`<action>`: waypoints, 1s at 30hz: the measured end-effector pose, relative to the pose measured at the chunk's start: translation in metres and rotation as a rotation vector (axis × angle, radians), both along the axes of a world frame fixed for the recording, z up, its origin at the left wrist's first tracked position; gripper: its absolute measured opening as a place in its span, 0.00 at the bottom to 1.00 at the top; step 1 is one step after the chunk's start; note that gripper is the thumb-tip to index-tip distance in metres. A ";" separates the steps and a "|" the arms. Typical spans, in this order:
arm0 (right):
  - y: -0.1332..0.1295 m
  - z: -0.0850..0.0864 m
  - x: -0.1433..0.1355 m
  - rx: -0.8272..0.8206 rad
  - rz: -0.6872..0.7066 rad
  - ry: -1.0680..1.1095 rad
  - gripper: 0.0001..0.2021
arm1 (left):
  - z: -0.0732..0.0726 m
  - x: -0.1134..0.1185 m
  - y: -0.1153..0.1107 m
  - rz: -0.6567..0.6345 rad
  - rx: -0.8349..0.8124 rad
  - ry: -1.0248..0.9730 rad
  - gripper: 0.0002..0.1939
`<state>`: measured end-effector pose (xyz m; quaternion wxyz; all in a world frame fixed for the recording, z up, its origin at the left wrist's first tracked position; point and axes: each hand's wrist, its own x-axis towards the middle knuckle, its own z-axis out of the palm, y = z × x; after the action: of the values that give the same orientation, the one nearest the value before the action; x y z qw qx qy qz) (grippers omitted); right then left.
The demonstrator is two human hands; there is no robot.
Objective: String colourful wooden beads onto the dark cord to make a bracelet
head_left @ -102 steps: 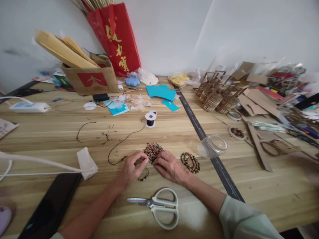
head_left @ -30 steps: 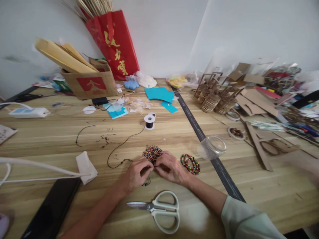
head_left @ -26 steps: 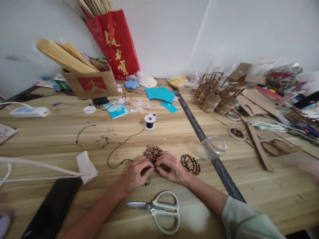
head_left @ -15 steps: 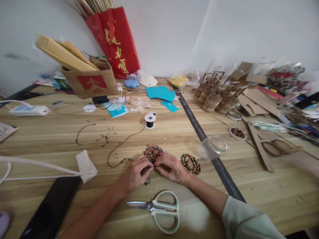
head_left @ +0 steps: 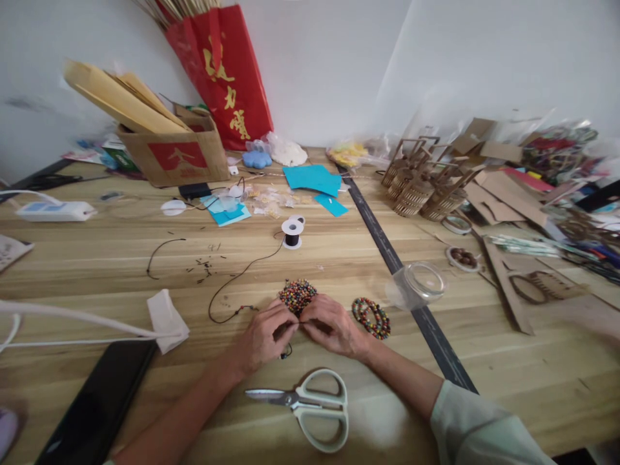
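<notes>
My left hand (head_left: 271,330) and my right hand (head_left: 334,324) meet fingertip to fingertip, each pinching a thin dark cord. That black cord (head_left: 232,274) runs from a white spool (head_left: 292,234) and passes under my left hand, with a few small beads threaded on it. Its beaded tail (head_left: 287,352) peeks out below my left fingers. Just beyond my fingertips lies a heap of small multicoloured beads (head_left: 298,295). Right of my right hand rests a coiled bead bracelet (head_left: 371,318). White-handled scissors (head_left: 314,400) lie nearer to me, blades pointing left.
A phone (head_left: 99,400) and white cables sit at left. Black cord scraps (head_left: 203,266) are scattered beyond my left hand. A clear round container (head_left: 423,282) stands at right, near a dish of brown beads (head_left: 462,258). Behind are a cardboard box (head_left: 174,155) and blue paper (head_left: 312,179).
Both hands stay together in the same place, still pinching the cord. The view has shifted very slightly; nothing else has visibly moved.
</notes>
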<state>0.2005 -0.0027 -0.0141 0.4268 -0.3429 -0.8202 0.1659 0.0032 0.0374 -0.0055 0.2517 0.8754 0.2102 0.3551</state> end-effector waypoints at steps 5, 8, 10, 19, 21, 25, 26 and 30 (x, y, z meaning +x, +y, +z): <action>0.000 -0.001 0.000 0.005 0.005 -0.019 0.03 | 0.002 0.001 -0.001 0.004 0.000 -0.002 0.06; 0.000 -0.001 0.000 0.012 0.009 -0.030 0.04 | 0.002 0.001 -0.001 0.008 -0.004 0.003 0.07; 0.000 0.000 0.000 0.014 0.013 -0.030 0.04 | 0.001 0.001 0.000 0.012 -0.008 0.012 0.07; -0.001 -0.003 0.000 -0.011 0.004 0.018 0.03 | -0.002 0.000 0.001 -0.001 -0.017 0.001 0.06; -0.001 -0.001 0.000 -0.007 0.014 0.016 0.02 | -0.003 0.001 0.001 -0.005 -0.015 -0.018 0.06; -0.002 0.006 0.001 0.003 0.028 0.011 0.03 | -0.004 0.000 0.002 -0.021 -0.021 -0.050 0.06; -0.002 0.007 0.001 0.000 0.029 0.014 0.03 | -0.004 0.000 0.002 -0.024 -0.022 -0.055 0.06; -0.002 0.010 0.001 -0.021 0.033 0.044 0.04 | -0.005 0.000 0.003 -0.040 -0.026 -0.066 0.06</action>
<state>0.2014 -0.0051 -0.0043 0.4382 -0.3298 -0.8146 0.1889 0.0036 0.0408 -0.0105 0.2769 0.8638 0.1890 0.3762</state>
